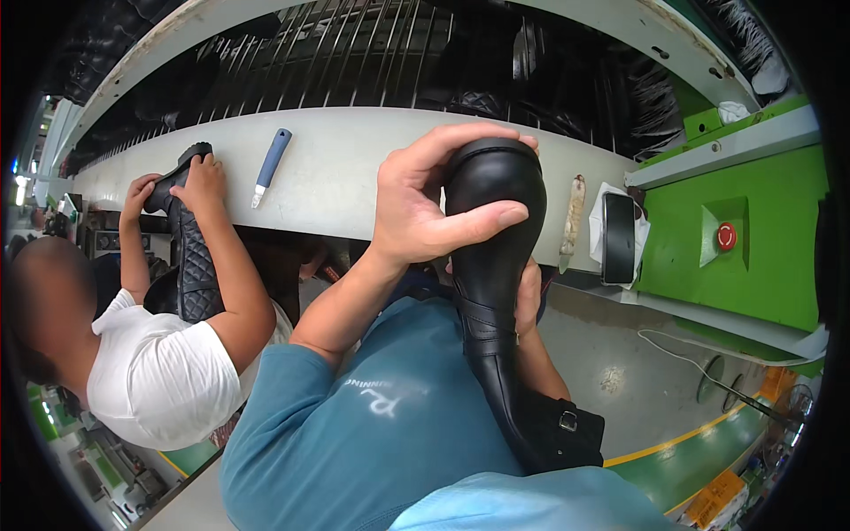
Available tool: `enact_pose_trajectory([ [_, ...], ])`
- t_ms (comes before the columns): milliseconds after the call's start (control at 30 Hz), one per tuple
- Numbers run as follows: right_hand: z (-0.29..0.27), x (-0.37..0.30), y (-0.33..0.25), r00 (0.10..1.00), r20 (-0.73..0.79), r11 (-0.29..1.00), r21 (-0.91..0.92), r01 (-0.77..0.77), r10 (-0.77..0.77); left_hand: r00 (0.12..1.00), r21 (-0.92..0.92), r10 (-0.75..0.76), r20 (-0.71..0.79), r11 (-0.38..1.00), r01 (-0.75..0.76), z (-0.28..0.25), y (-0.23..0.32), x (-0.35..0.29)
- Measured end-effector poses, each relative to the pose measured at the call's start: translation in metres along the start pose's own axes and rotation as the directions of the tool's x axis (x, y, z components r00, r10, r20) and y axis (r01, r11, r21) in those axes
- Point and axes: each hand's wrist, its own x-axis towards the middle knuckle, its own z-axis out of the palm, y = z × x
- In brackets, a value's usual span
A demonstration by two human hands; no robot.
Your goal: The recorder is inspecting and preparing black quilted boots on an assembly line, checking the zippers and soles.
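A tall black leather boot (498, 221) is held up in front of my chest, with its rounded foot end and sole edge at the top. Its shaft runs down toward my lap, where a buckled strap shows near the wide end. My left hand (443, 199) wraps round the foot end from the left, thumb across the leather and fingers over the top. Behind the boot's right side, my right hand (529, 296) presses against it; most of its fingers are hidden by the leather.
Across the white bench (345, 168) lie a blue-handled tool (272, 168), a wrapped blade (574, 221) and a black phone (618, 239) on white tissue. A red button (726, 235) sits on the green machine at right. On the left, another person handles a quilted black boot (197, 261).
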Motion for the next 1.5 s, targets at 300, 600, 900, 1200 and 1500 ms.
enact_pose_trajectory([
  [300, 0.002, 0.001, 0.002, 1.000, 0.014, 1.000, 0.011, -0.007, 0.007, 0.999, -0.003, 0.034, -0.009, 0.999, -0.034, -0.001, -0.002, -0.001],
  [600, 0.001, 0.000, 0.003, 1.000, 0.011, 1.000, 0.026, -0.009, 0.009, 1.000, -0.010, 0.031, -0.001, 0.999, -0.031, -0.002, 0.000, -0.002],
  [900, 0.000, -0.002, 0.005, 1.000, 0.003, 0.998, 0.062, -0.018, 0.018, 0.993, -0.044, 0.118, -0.011, 0.992, -0.118, 0.000, -0.011, -0.003],
  [1200, -0.007, -0.011, 0.005, 0.999, -0.052, 0.990, 0.144, -0.002, 0.009, 0.989, -0.003, 0.149, -0.005, 0.989, -0.149, 0.003, -0.007, -0.004],
  [1500, 0.002, -0.009, -0.001, 0.998, -0.059, 0.981, 0.187, 0.048, -0.038, 0.968, 0.033, 0.245, -0.044, 0.969, -0.244, 0.006, -0.002, -0.006],
])
